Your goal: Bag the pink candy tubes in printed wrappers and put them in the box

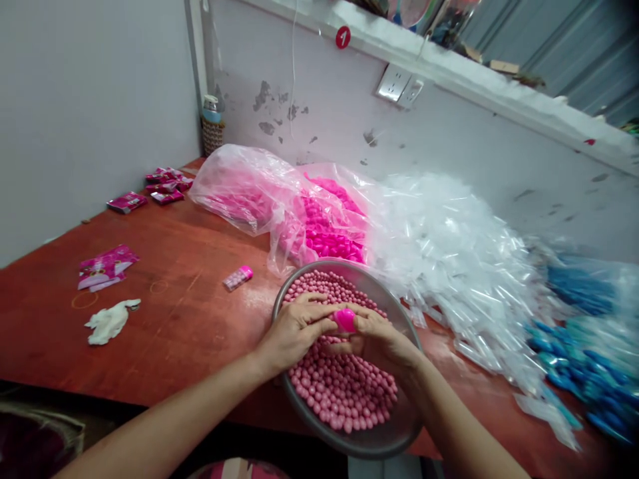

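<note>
Both my hands meet above a grey basin (410,426) of small pink balls (344,392). Between my fingertips sits a bright pink cap (345,320); the container beneath it is mostly hidden by my fingers. My left hand (295,327) is closed on it from the left, thumb and fingers stretched toward the cap. From the other side my right hand (382,338) pinches the cap, its fingers curled below. A small clear tube (238,278) with a pink cap, filled with pink balls, lies on the table left of the basin.
Behind the basin, a clear bag holds pink caps (332,226). Clear plastic tubes (444,246) are heaped at the right, with blue pieces (594,386) beyond. Pink packets (167,186), printed sheets (107,267) and a white scrap (110,322) lie on the red table (174,352).
</note>
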`<state>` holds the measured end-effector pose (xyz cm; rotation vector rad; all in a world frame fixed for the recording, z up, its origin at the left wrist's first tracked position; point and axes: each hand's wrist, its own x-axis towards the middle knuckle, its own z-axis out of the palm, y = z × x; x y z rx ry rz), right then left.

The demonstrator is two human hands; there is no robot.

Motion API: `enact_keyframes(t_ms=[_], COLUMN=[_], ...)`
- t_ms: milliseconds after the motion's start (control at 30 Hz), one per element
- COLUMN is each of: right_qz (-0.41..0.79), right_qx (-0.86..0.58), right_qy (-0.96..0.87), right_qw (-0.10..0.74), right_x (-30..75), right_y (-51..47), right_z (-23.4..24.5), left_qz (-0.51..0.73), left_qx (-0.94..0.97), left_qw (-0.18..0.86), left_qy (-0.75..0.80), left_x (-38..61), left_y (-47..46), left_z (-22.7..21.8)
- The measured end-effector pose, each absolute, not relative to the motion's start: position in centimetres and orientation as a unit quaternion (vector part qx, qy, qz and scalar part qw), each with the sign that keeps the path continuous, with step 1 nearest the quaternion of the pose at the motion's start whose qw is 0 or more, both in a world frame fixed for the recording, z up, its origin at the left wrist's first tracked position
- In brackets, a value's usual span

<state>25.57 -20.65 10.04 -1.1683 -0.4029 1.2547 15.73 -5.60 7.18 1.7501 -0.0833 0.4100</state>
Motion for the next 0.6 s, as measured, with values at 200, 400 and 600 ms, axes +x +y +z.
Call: enact_keyframes(t_ms=[200,400,600], right_qz=[0.557,0.549,0.53], right_qx=[-0.465,-0.46,-0.456], right_qy=[-0.125,-0.105,-0.09], right_qw=[0.676,0.69,0.709], right_x=[25.1,24.8,24.2], right_y=[-20.2,-19.8,-20.1], right_z=[9.1,9.0,8.6], left_qz=[0.197,0.222,0.245], left_qx=[0.773,0.821,0.852], left_qw=[0.6,0.519,0.455], left_qy=[-0.059,-0.081,-0.086], left_x=[15.7,15.6,15.7], left_y=[-5.8,-5.9,-5.9], left_z=[7.4,7.1,6.7])
